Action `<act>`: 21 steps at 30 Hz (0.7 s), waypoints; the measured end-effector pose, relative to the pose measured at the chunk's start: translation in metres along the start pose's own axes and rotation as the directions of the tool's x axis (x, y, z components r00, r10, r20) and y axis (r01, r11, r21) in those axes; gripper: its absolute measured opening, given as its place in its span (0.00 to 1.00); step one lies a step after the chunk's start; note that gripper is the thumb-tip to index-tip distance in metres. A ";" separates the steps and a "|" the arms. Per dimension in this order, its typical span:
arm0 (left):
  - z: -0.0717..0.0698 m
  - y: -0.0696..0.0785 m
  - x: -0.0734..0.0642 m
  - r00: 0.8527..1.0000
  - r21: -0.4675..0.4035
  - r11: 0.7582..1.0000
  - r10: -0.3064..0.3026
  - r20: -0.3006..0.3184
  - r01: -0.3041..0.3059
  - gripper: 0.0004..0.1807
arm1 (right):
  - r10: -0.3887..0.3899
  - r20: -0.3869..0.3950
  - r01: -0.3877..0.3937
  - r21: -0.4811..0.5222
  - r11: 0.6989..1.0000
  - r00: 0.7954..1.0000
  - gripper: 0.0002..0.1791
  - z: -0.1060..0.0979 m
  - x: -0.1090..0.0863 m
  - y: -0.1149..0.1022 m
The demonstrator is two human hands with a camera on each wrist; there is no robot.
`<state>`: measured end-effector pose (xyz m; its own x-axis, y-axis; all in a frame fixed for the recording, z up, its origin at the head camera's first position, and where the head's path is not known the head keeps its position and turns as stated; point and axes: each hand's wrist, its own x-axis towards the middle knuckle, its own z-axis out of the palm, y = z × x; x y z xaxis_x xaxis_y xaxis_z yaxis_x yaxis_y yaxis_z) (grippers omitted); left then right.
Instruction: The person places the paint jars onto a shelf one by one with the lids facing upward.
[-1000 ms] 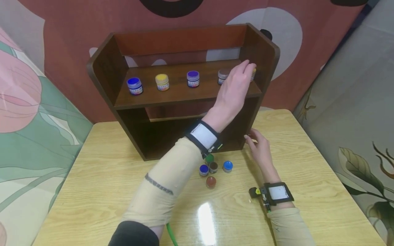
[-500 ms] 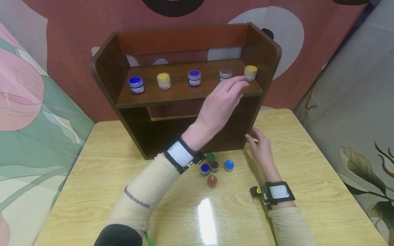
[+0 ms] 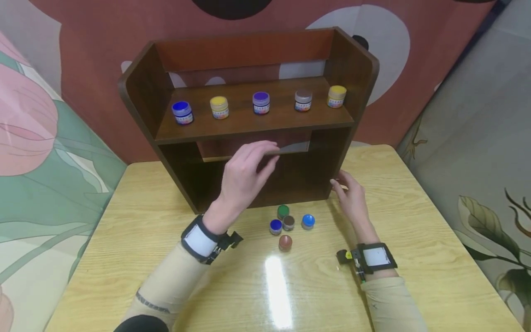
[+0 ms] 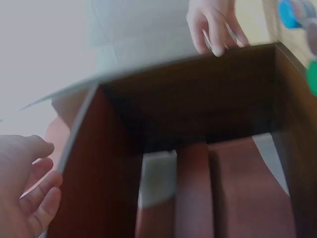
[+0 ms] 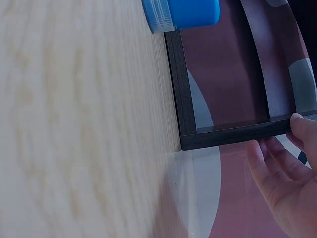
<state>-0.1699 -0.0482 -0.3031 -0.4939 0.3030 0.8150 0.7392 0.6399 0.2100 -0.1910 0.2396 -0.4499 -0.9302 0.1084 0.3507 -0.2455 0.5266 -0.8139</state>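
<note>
My left hand [image 3: 244, 175] hovers in front of the lower compartment of a dark brown wooden shelf [image 3: 253, 131], fingers loosely bent around nothing. At the shelf's right side panel, my right hand [image 3: 351, 198] holds the lower front edge; in the right wrist view its thumb [image 5: 297, 121] lies on the edge with the fingers along the outer side. A row of small paint jars stands on the upper board: a blue jar [image 3: 182, 113], a yellow jar [image 3: 219, 108], a purple jar [image 3: 261, 103], a dark-lidded jar [image 3: 303, 101] and another yellow jar [image 3: 336, 97].
On the wooden table [image 3: 124, 249], before the shelf, a green jar [image 3: 283, 211], a dark blue jar [image 3: 275, 226], a dark brown jar [image 3: 288, 223], a light blue jar [image 3: 308, 222] and a reddish-brown jar [image 3: 285, 243] sit close together. Patterned cloth [image 3: 95, 106] hangs behind.
My left hand has moved away from the right-hand yellow jar, down and to the left, uncovering that jar and the dark-lidded one. My right hand has stayed at the side panel.
</note>
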 end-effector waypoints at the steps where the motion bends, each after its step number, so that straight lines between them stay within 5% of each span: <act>1: -0.003 -0.006 -0.007 1.000 0.007 1.000 -0.010 -0.021 0.010 0.11 | 0.000 -0.001 0.000 0.004 1.000 1.000 0.19 0.000 0.000 0.000; 5: -0.018 -0.030 -0.032 0.990 0.032 0.997 -0.062 -0.128 0.067 0.10 | 0.008 0.000 -0.008 -0.004 1.000 1.000 0.18 0.001 -0.001 -0.001; 8: -0.029 -0.049 -0.049 0.962 0.043 0.991 -0.114 -0.247 0.128 0.10 | 0.016 0.005 -0.016 -0.014 1.000 1.000 0.19 0.001 -0.001 0.000; 11: -0.037 -0.066 -0.063 0.899 0.034 0.978 -0.176 -0.401 0.207 0.14 | 0.026 0.012 -0.026 -0.022 0.999 1.000 0.19 0.001 -0.001 0.000; 15: -0.043 -0.087 -0.077 0.770 0.008 0.949 -0.250 -0.587 0.314 0.25 | 0.033 0.016 -0.033 -0.025 0.999 0.999 0.19 0.001 0.000 0.000; 17: -0.044 -0.096 -0.084 0.722 0.006 0.928 -0.285 -0.631 0.372 0.31 | 0.033 0.016 -0.033 -0.023 0.999 0.999 0.19 0.001 0.000 0.000; 19: -0.044 -0.105 -0.090 0.699 -0.002 0.904 -0.332 -0.634 0.427 0.35 | 0.034 0.016 -0.034 -0.020 0.999 0.999 0.19 0.001 0.001 0.000; 21: -0.044 -0.113 -0.096 0.698 -0.027 0.874 -0.405 -0.590 0.485 0.40 | 0.031 0.014 -0.030 -0.016 0.999 0.999 0.19 0.000 0.001 -0.001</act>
<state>-0.1855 -0.1806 -0.3811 -0.3740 -0.4646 0.8026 0.4193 0.6872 0.5932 -0.1919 0.2390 -0.4492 -0.9409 0.1129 0.3192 -0.2126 0.5366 -0.8166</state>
